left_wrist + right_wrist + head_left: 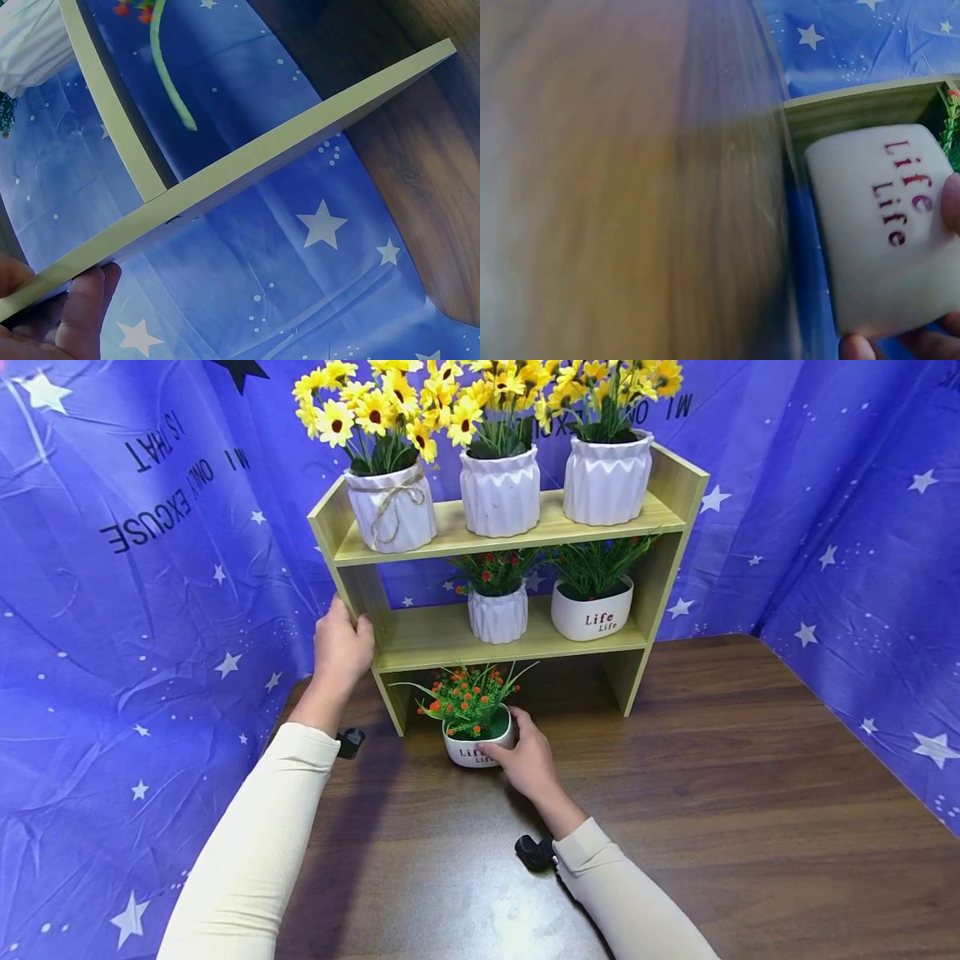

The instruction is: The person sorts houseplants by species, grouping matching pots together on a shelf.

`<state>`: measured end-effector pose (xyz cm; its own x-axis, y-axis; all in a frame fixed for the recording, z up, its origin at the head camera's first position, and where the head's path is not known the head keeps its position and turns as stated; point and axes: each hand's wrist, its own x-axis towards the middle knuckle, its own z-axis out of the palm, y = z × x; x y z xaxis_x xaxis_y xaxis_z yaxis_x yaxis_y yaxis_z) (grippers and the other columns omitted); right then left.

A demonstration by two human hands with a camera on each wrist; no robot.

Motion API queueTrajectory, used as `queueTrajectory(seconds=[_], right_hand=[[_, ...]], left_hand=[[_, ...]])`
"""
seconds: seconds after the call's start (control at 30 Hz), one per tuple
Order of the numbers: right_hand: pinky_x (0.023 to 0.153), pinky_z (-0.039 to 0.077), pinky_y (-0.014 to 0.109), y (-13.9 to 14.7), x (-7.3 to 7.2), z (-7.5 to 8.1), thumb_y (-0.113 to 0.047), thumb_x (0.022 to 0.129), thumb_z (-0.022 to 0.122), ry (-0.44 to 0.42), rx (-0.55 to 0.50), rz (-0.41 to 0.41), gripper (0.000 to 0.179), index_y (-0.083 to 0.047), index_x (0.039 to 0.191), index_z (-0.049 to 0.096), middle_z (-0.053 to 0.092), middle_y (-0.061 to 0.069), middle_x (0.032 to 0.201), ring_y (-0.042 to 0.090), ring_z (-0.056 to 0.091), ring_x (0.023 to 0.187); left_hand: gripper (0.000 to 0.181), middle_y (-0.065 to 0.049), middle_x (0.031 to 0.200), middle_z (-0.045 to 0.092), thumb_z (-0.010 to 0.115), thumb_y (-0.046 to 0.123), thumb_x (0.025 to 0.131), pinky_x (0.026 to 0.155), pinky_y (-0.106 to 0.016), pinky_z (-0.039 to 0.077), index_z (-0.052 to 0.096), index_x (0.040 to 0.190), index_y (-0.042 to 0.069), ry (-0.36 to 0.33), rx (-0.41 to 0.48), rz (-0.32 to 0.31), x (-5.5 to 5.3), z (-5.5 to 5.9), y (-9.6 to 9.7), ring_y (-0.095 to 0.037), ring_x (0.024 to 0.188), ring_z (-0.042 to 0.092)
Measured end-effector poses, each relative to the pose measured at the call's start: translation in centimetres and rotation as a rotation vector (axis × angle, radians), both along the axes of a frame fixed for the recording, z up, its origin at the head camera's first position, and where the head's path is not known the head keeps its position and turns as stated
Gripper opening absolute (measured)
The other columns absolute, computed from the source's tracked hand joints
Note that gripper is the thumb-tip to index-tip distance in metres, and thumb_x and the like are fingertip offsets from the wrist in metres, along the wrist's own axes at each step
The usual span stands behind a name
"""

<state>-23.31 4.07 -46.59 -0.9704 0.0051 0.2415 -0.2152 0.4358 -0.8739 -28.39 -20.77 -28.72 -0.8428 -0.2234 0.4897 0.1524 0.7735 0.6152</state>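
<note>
A small wooden shelf (510,656) stands on the table. My left hand (343,643) grips its left side panel (247,161), thumb on one face and fingers on the other. At the front of the lowest level, my right hand (528,756) holds a white oval flowerpot (459,752) by its right end, thumb over the front. That pot (885,285) carries red "Life" lettering and holds a grassy plant (468,693) with orange-red flowers. The fingers on its far side are partly hidden.
Three ribbed white pots of yellow flowers, the left pot (405,522) tied with twine, stand on top. The middle level holds a ribbed pot (498,614) and another "Life" pot (585,614). A blue starry cloth (187,610) hangs behind the wooden table (720,793).
</note>
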Motion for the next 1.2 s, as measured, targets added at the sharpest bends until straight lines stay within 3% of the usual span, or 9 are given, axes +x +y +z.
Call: queueTrajectory(seconds=[0.23,0.4,0.63,0.87,1.03,1.2], right_hand=[[0.080,0.052,0.041,0.9,1.8,2.1,-0.025,0.074,0.088,0.028,0.001,0.042,0.074,-0.009,0.137,0.053,0.066,0.012,0.120,0.024,0.062,0.100],[0.080,0.056,0.034,1.3,2.9,4.3,-0.023,0.074,0.088,0.046,-0.071,0.088,0.073,-0.013,0.138,0.054,0.067,0.009,0.118,0.020,0.063,0.105],[0.073,0.057,0.031,1.6,3.8,8.0,-0.019,0.075,0.088,0.113,-0.175,0.145,0.073,-0.015,0.139,0.054,0.067,0.008,0.115,0.019,0.067,0.096],[0.077,0.057,0.035,1.2,2.7,11.0,-0.022,0.076,0.087,0.208,-0.210,0.180,0.074,-0.016,0.141,0.052,0.068,0.006,0.112,0.016,0.065,0.099],[0.076,0.057,0.032,0.2,1.4,12.7,-0.023,0.078,0.086,0.224,-0.228,0.202,0.072,-0.017,0.141,0.053,0.069,0.007,0.114,0.015,0.069,0.095],[0.080,0.056,0.032,-1.2,-0.1,13.7,-0.020,0.079,0.085,0.230,-0.243,0.233,0.069,-0.013,0.140,0.053,0.066,0.010,0.121,0.017,0.066,0.105]], left_hand=[[0.029,-0.030,0.118,0.064,0.049,0.011,0.096,0.091,-0.060,0.044,0.053,0.123,0.000,0.004,-0.002,-0.001,0.0,0.0,-0.1,-0.051,0.112,0.058],[0.030,-0.031,0.117,0.064,0.049,0.011,0.096,0.091,-0.059,0.044,0.052,0.123,-0.001,-0.001,-0.002,-0.003,-0.1,0.2,-0.2,-0.051,0.112,0.058],[0.030,-0.032,0.115,0.064,0.050,0.011,0.095,0.090,-0.060,0.044,0.052,0.122,-0.001,0.003,-0.008,-0.008,-0.2,0.0,-0.3,-0.052,0.109,0.059],[0.030,-0.030,0.117,0.064,0.050,0.012,0.096,0.091,-0.059,0.044,0.052,0.123,0.000,-0.023,-0.007,-0.002,-0.2,-0.1,-0.3,-0.051,0.111,0.058],[0.030,-0.030,0.114,0.065,0.050,0.011,0.096,0.089,-0.058,0.044,0.052,0.122,0.000,-0.015,-0.009,-0.007,-0.1,0.0,-0.4,-0.051,0.109,0.059],[0.032,-0.031,0.114,0.064,0.049,0.011,0.094,0.087,-0.060,0.044,0.052,0.124,0.001,-0.005,-0.011,-0.015,-0.1,0.0,-0.4,-0.052,0.108,0.059]])
